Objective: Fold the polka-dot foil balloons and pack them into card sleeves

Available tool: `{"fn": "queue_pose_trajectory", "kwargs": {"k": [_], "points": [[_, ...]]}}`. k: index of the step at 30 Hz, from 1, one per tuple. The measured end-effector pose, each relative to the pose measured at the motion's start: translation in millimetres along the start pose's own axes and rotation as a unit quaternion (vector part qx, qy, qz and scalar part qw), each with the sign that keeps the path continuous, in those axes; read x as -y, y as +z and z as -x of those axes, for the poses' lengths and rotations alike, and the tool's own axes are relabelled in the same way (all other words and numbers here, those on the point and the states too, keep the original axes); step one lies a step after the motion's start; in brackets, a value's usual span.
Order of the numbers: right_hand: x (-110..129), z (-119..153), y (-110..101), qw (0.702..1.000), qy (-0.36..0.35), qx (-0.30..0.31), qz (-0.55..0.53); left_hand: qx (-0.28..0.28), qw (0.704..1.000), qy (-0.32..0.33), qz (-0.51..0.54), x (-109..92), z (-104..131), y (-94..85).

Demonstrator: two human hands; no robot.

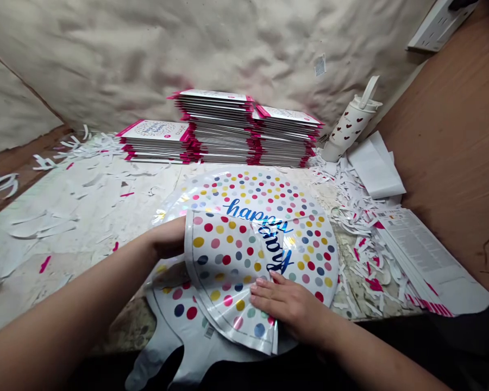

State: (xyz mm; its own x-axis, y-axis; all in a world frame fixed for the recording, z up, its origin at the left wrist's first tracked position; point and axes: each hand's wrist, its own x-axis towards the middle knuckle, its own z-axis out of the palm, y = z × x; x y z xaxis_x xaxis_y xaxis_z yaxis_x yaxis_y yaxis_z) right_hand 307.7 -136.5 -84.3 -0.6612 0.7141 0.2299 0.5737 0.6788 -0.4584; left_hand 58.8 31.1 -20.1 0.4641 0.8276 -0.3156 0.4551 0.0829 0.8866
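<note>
Flat foil balloons (248,187) with coloured dots and blue "happy" lettering lie at the table's front edge, their silver tails (199,358) hanging over it. The top balloon (228,255) is folded over on itself toward the front. My left hand (173,239) reaches in behind the folded part from the left, its fingers hidden by the foil. My right hand (289,304) lies on the right side of the folded part, fingers stretched flat over the crease.
Stacks of pink-edged printed packs (224,125) stand along the back. A white heart-patterned tumbler (350,127) leans at the right, near folded white paper (377,168). Paper scraps (358,239) litter both sides. Printed sheets (432,260) lie against the brown right wall (452,146).
</note>
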Motion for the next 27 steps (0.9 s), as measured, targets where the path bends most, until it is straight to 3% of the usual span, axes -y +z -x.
{"fn": "queue_pose_trajectory", "kwargs": {"k": [2,4,6,7,9,11,12,13,15,17,19,21,23,25,27], "points": [[-2,-1,-6,1.000,0.007,-0.021,-0.016,-0.026,0.997,-0.005,-0.071,1,7,-9.9],[-2,-3,-15,0.998,0.024,-0.029,-0.047,-0.139,0.971,0.012,-0.192,3,15,-16.4],[-1,-5,-25,0.994,0.041,-0.008,-0.101,-0.185,0.950,0.016,-0.252,6,21,-16.7],[0,-7,-29,0.990,0.047,0.007,-0.133,-0.153,0.960,0.008,-0.236,8,23,-14.7],[3,-14,-33,0.978,0.081,0.000,-0.192,-0.023,0.993,-0.012,-0.113,9,24,-8.0],[7,-25,-33,0.948,0.170,-0.075,-0.257,0.049,0.997,-0.012,0.051,7,22,-0.7],[9,-32,-32,0.918,0.224,-0.122,-0.302,0.044,0.991,-0.001,0.130,6,19,2.4],[11,-40,-30,0.876,0.272,-0.169,-0.360,-0.001,0.982,0.020,0.190,3,17,5.0],[14,-58,-28,0.767,0.324,-0.247,-0.495,-0.180,0.957,0.092,0.208,-3,17,9.3],[14,-75,-31,0.664,0.309,-0.308,-0.607,-0.352,0.907,0.198,0.117,-9,25,13.6],[9,-87,-41,0.595,0.273,-0.353,-0.668,-0.417,0.854,0.312,-0.011,-16,43,19.0],[-4,-93,-56,0.560,0.247,-0.393,-0.686,-0.391,0.815,0.411,-0.117,-23,63,26.3],[-25,-95,-73,0.539,0.238,-0.464,-0.661,-0.310,0.810,0.452,-0.209,-29,75,36.1],[-52,-92,-87,0.523,0.243,-0.552,-0.603,-0.178,0.840,0.416,-0.300,-31,73,49.3],[-80,-87,-96,0.505,0.271,-0.619,-0.536,-0.050,0.862,0.344,-0.369,-28,54,65.2]]}}
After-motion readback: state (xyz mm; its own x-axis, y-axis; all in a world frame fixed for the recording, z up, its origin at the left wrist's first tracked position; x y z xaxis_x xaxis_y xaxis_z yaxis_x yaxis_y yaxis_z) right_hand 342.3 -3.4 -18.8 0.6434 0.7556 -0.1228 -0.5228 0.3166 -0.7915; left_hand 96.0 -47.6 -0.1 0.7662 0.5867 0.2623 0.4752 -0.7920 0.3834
